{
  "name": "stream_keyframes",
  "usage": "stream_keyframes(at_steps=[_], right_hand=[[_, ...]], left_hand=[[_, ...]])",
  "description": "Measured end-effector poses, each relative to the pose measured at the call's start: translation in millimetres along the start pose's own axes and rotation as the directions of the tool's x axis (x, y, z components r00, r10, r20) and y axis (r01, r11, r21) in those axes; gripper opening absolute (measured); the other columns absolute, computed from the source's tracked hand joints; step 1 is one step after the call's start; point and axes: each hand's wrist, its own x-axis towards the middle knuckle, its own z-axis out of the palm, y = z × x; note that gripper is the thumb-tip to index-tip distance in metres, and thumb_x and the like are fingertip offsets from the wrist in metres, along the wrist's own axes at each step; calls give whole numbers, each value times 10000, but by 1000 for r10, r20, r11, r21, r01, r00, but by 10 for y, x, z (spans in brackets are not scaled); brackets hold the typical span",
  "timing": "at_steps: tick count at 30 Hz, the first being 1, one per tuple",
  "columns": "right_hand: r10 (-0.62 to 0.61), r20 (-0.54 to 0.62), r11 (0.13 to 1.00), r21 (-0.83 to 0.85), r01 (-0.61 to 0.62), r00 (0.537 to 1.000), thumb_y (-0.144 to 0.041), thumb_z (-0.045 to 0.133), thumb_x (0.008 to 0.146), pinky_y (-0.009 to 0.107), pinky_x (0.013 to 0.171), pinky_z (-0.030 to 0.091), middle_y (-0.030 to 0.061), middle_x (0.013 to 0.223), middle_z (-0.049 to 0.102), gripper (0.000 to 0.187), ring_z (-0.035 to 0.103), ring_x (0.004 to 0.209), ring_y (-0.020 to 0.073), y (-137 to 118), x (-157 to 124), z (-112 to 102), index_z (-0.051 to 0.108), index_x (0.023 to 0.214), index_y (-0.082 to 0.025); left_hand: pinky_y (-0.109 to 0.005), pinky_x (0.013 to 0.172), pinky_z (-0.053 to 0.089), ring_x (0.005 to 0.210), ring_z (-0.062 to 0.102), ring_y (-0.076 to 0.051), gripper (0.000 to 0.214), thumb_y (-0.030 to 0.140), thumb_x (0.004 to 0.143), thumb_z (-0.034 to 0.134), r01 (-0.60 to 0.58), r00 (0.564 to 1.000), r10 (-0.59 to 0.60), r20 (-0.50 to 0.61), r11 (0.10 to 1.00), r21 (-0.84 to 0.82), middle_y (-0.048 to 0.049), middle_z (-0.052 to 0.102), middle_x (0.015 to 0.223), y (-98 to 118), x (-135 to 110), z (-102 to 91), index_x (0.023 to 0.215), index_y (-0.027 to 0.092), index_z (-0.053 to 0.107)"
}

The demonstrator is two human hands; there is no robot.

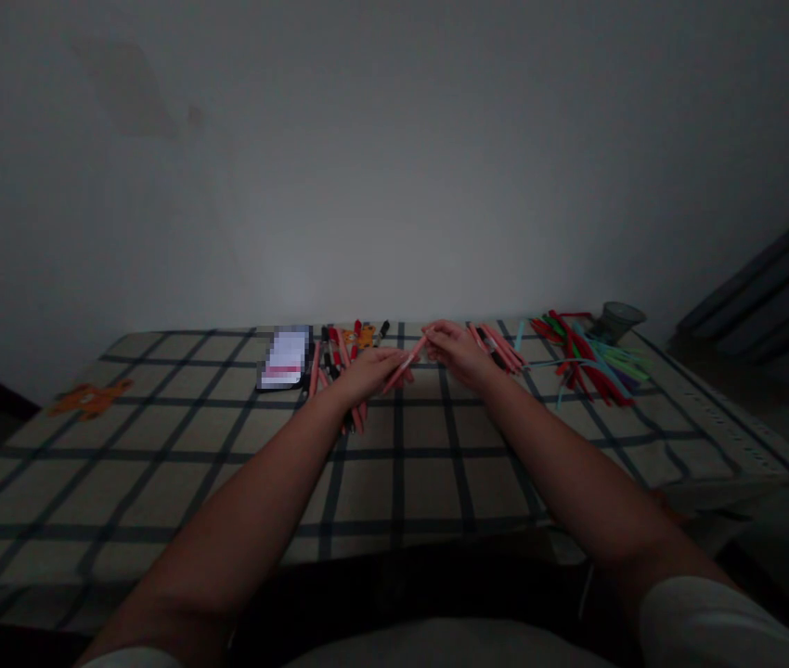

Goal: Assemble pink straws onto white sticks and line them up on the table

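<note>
A slim pink pen slants between my two hands above the table. My left hand is closed around its lower part. At the upper end, the fingers of my right hand pinch it. Beside and partly behind my left hand lies a loose pile of pink, red and black pens, some of it hidden by the hand and forearm. A smaller group of pink pens, with a black one among them, lies just to the right of my right hand. Dim light blurs fine details.
A phone with a lit screen lies left of the pens. Red, green and blue strips are heaped at the right, near a dark glass cup. The checked tablecloth has orange bear prints. A wall stands directly behind.
</note>
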Motion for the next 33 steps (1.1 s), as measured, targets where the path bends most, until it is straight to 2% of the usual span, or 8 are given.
stream_keyframes(at_steps=[3, 5, 8, 11, 13, 19, 26, 33], right_hand=[[23, 49, 999, 23, -24, 999, -464, 749, 674, 234, 602, 384, -10, 796, 607, 429, 504, 639, 85, -9, -11, -18, 645, 995, -198], [35, 56, 999, 20, -36, 998, -469, 751, 669, 237, 613, 385, -4, 804, 610, 451, 504, 646, 87, -8, -13, -26, 656, 1011, -191], [23, 13, 999, -39, -22, 1000, -484, 765, 642, 235, 594, 365, -20, 730, 583, 394, 474, 614, 84, 12, -3, -27, 653, 866, -180], [-4, -20, 997, -83, 2, 1000, -499, 766, 633, 231, 572, 345, -48, 618, 515, 382, 442, 573, 82, 41, 11, -8, 562, 697, -183], [-5, -34, 997, -81, 3, 999, -505, 769, 625, 230, 566, 347, -56, 590, 492, 398, 437, 564, 85, 45, 8, 13, 529, 676, -191], [16, 44, 999, 44, -18, 999, -497, 726, 691, 238, 609, 386, -11, 778, 593, 418, 493, 645, 91, -16, -28, 34, 651, 982, -207], [13, -9, 999, -39, -13, 1000, -485, 773, 623, 231, 587, 365, -35, 686, 553, 385, 464, 606, 80, -33, -10, 15, 664, 828, -178], [56, 66, 998, -40, -54, 996, -493, 757, 653, 238, 619, 403, -2, 759, 625, 428, 516, 653, 92, -27, -21, 61, 696, 942, -183]], left_hand=[[-221, 575, 400, 610, 549, -110, 425, 522, 824, 553, -30, 1000, 31, 8, 999, -11, -45, 664, 752, 29, -13, -4, 905, 124, 676], [-225, 582, 405, 619, 556, -114, 428, 524, 821, 567, -35, 999, 35, -3, 999, 0, -47, 665, 750, 26, -11, -2, 913, 120, 676], [-223, 552, 388, 595, 549, -114, 421, 520, 810, 588, -21, 999, 22, -23, 999, 40, -50, 669, 743, -13, 10, 11, 903, 119, 679], [-224, 558, 392, 619, 565, -120, 376, 478, 781, 635, -40, 999, 42, -32, 997, 60, -50, 675, 765, -63, 37, 21, 899, 124, 678], [-227, 568, 400, 642, 578, -127, 372, 470, 784, 634, -48, 998, 51, -39, 996, 74, -52, 677, 779, -84, 47, 16, 921, 127, 677], [-232, 584, 417, 637, 579, -121, 389, 489, 838, 568, -63, 997, 65, -33, 996, 66, -51, 685, 793, -66, 34, -15, 966, 139, 681], [-237, 608, 435, 685, 613, -134, 357, 445, 836, 593, -38, 999, 38, 3, 998, 54, -76, 710, 842, -23, 16, 16, 958, 121, 681], [-240, 614, 448, 664, 602, -129, 342, 434, 835, 603, -87, 995, 90, -51, 994, 66, -61, 694, 786, 9, -4, 10, 928, 117, 692]])
